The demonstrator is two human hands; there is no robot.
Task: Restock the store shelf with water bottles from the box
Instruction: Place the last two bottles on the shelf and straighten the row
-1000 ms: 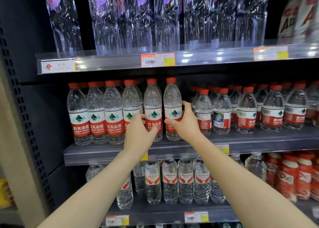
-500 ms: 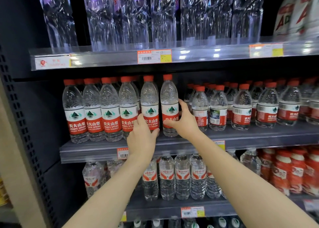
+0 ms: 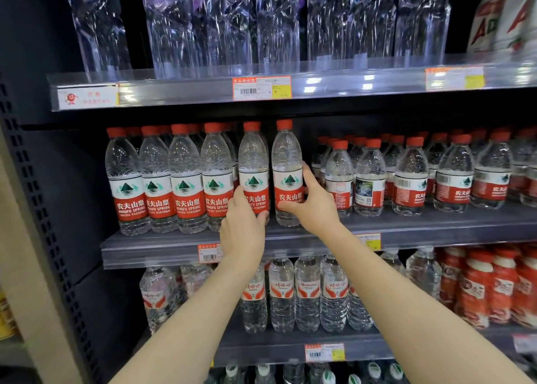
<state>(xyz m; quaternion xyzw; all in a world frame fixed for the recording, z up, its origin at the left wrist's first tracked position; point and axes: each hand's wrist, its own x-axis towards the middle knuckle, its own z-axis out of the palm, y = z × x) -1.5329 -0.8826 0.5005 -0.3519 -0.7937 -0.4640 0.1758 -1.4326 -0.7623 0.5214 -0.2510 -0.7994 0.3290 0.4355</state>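
A row of red-capped water bottles with red and white labels stands at the front of the middle shelf (image 3: pixel 180 245). My left hand (image 3: pixel 242 226) grips the lower part of the fifth bottle (image 3: pixel 253 162) in that row. My right hand (image 3: pixel 312 202) holds the sixth bottle (image 3: pixel 286 162), thumb across its label and fingers round its right side. Both bottles stand upright on the shelf. The box is out of view.
Smaller red-capped bottles (image 3: pixel 411 177) fill the middle shelf to the right. Tall clear bottles (image 3: pixel 276 26) stand on the top shelf. Below are more water bottles (image 3: pixel 308 293) and red drink bottles (image 3: pixel 476 290). A dark perforated upright (image 3: pixel 37 209) bounds the shelves on the left.
The view has shifted a little, so the shelves sit slightly lower and to the left. Both hands stay on the same two bottles, and my left hand has slid a little to the right.
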